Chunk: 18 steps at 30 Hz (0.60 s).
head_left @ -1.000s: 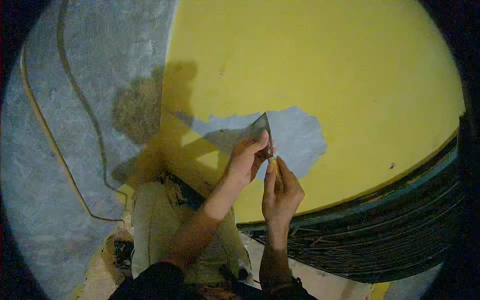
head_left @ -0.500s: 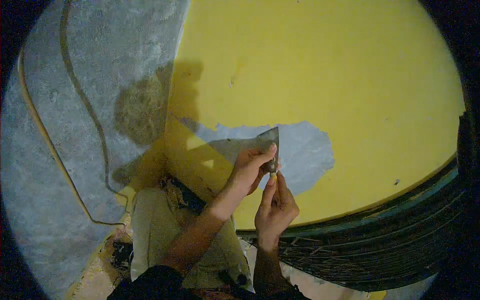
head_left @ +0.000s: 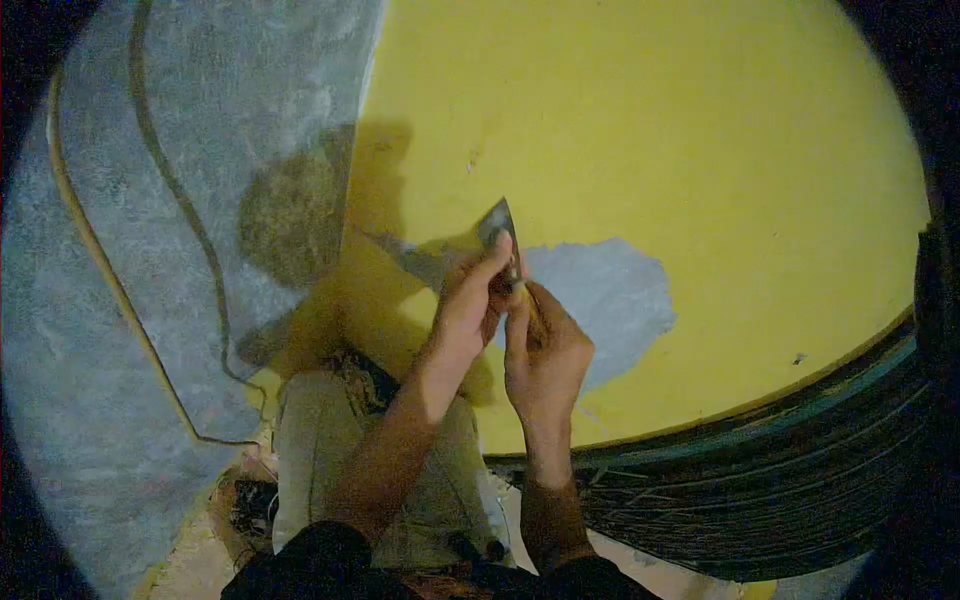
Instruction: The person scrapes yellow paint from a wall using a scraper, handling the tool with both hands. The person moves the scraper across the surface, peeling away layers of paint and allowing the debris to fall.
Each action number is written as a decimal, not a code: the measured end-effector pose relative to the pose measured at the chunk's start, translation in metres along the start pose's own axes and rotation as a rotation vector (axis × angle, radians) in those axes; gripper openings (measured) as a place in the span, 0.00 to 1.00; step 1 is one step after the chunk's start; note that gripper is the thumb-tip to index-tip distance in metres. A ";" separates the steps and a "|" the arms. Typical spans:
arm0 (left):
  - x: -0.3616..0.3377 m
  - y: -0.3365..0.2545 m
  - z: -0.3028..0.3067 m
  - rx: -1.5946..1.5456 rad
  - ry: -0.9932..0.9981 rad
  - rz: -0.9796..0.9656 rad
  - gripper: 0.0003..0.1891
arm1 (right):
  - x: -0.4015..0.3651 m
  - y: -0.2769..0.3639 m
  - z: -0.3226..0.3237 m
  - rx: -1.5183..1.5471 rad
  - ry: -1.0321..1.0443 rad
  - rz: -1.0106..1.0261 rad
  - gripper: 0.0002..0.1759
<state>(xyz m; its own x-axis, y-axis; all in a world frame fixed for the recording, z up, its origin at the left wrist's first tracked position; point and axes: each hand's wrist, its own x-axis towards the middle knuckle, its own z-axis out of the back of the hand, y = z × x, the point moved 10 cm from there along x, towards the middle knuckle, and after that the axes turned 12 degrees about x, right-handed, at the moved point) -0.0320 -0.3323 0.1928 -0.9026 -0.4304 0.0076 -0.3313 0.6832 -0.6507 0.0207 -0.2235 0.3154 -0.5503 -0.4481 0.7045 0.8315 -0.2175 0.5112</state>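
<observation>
A scraper (head_left: 498,222) with a flat, dark metal blade is held in both hands, its blade pointing up and slightly left. My left hand (head_left: 472,300) grips the blade, with the thumb lying along it. Around the yellowish handle below the blade, the fingers of my right hand (head_left: 545,350) are closed. Behind them is a yellow wall surface (head_left: 640,130) with a bare grey patch (head_left: 610,300) that has ragged edges.
A grey wall (head_left: 270,80) adjoins the yellow surface at left, with a thin bent cable (head_left: 115,280) and its shadow. Dark ribbed material (head_left: 760,490) curves along the lower right. The person's knees (head_left: 320,450) are below, near a dark object (head_left: 253,505).
Both hands have moved up and left with the scraper, which has turned so that its blade tilts more to the left. The right hand now wraps the handle more fully.
</observation>
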 end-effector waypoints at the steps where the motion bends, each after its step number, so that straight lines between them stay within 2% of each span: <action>1: -0.007 0.006 -0.004 0.023 0.028 0.041 0.16 | -0.009 -0.008 0.004 0.025 -0.014 -0.118 0.15; 2: -0.009 0.012 -0.004 0.023 0.031 0.009 0.15 | -0.018 -0.018 0.007 0.050 -0.026 -0.231 0.15; 5: -0.022 0.023 -0.005 0.155 0.007 -0.073 0.15 | -0.047 -0.043 0.011 0.112 -0.033 -0.238 0.16; 7: -0.031 0.025 -0.016 0.188 0.020 -0.076 0.16 | -0.059 -0.039 0.024 0.039 0.002 -0.291 0.17; 10: -0.054 0.007 -0.025 0.255 0.000 -0.152 0.17 | -0.075 -0.027 0.042 -0.085 -0.143 -0.190 0.17; 12: -0.063 -0.003 -0.037 0.468 0.054 -0.206 0.19 | -0.076 -0.018 0.045 -0.113 -0.195 -0.166 0.17; 14: -0.061 0.002 -0.047 0.396 0.067 -0.175 0.19 | -0.075 -0.018 0.051 -0.139 -0.241 -0.137 0.17; 16: -0.055 0.007 -0.050 0.329 0.083 -0.150 0.19 | -0.069 -0.008 0.046 -0.261 -0.183 0.069 0.20; 17: -0.046 0.019 -0.044 0.284 0.083 -0.095 0.19 | -0.068 -0.004 0.048 -0.260 -0.186 0.071 0.20; 18: -0.038 0.031 -0.041 0.241 0.081 -0.042 0.19 | -0.066 -0.026 0.047 -0.122 -0.110 -0.224 0.19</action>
<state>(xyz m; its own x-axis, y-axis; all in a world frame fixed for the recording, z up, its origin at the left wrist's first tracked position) -0.0194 -0.2705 0.2029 -0.9116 -0.4004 0.0928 -0.3027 0.5013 -0.8106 0.0316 -0.1472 0.2788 -0.7206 -0.2822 0.6333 0.6879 -0.4059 0.6017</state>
